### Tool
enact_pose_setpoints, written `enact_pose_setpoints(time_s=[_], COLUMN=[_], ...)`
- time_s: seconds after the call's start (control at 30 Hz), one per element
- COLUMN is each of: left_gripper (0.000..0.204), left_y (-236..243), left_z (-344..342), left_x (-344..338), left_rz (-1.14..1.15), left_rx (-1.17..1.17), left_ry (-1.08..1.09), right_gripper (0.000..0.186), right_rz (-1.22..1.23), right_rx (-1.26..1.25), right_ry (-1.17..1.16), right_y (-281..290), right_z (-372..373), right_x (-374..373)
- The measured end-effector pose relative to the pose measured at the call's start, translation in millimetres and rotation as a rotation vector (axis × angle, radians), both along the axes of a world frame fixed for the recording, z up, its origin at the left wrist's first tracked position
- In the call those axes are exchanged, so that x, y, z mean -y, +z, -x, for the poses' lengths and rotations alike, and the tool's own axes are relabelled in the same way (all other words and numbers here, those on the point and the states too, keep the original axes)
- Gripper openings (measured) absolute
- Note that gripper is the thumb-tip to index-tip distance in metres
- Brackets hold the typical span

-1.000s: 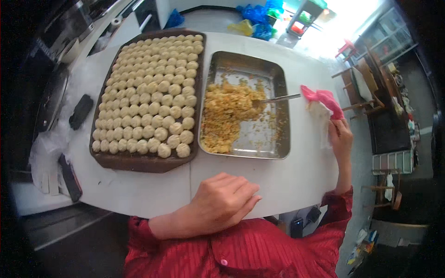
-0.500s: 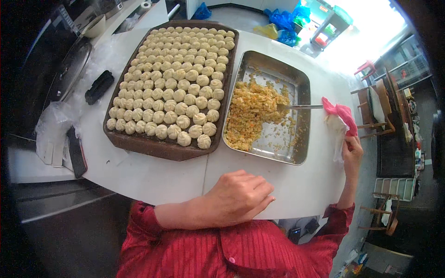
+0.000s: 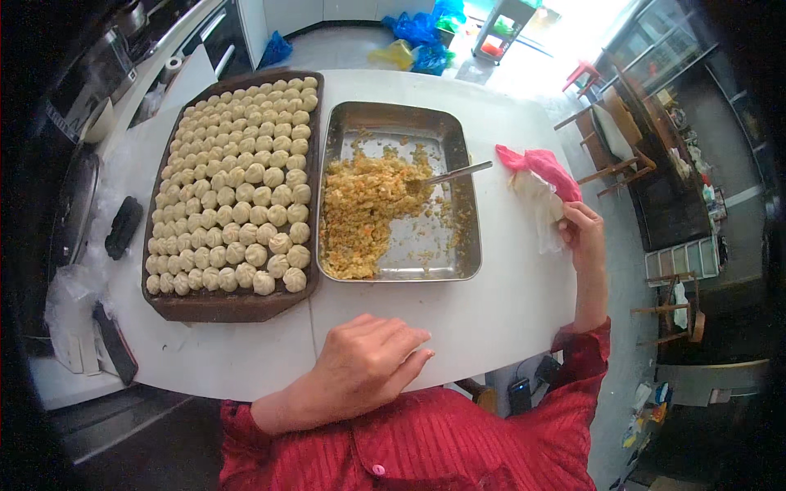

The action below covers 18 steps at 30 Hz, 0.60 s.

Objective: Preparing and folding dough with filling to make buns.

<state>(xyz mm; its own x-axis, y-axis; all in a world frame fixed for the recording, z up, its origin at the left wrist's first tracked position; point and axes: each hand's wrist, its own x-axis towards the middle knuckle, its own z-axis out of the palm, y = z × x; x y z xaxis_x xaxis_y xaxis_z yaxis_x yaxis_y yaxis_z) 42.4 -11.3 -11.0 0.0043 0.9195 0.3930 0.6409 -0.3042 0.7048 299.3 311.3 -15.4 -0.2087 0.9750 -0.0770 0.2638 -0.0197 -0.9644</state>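
Note:
My left hand (image 3: 364, 364) rests at the near edge of the white table, palm down. Its fingers are loosely bent, the thumb stands a little apart, and nothing shows in it. At the table's right side my right hand (image 3: 581, 233) has its fingertips closed on a crumpled pink cloth (image 3: 550, 170). A clear thin plastic bag (image 3: 542, 209) lies against the cloth by those fingers. Between the hands and beyond them sits a steel tray (image 3: 399, 279) with chopped orange and yellow filling (image 3: 368, 200) heaped on its left; a metal spoon's handle (image 3: 463, 172) sticks out of it.
Left of the steel tray, a brown tray (image 3: 221, 309) holds rows of pleated dough buns (image 3: 233, 192). A black object (image 3: 124, 227) and plastic wrap (image 3: 78, 295) lie farther left. Wooden chairs (image 3: 610, 155) stand right; blue bags (image 3: 417, 33) lie on the floor beyond.
The whole view has swung to the right, so the table and trays appear farther left. The left hand's fingers look slightly straighter. The right hand stays at the pink cloth.

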Motion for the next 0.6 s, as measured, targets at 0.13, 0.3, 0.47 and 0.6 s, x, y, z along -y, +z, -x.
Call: enact_pose_setpoints(time_s=[0.13, 0.3, 0.47, 0.6], left_gripper=[0.015, 0.015, 0.017, 0.019], left_y=[-1, 0, 15, 18], left_z=[-1, 0, 3, 11], left_x=[0, 2, 2, 6], left_rz=[-0.011, -0.006, 0.212, 0.458], left_rx=[0.017, 0.03, 0.469, 0.969], left_ry=[0.008, 0.016, -0.07, -0.033], right_gripper=[0.013, 0.014, 0.015, 0.01], right_rz=[0.047, -0.101, -0.369, -0.271], right_rx=[-0.136, -0.153, -0.149, -0.254], right_ry=[-0.006, 0.006, 0.038, 0.159], right_y=[-5, 0, 34, 52], right_z=[-6, -7, 10, 51], right_x=[-2, 8, 49, 96])
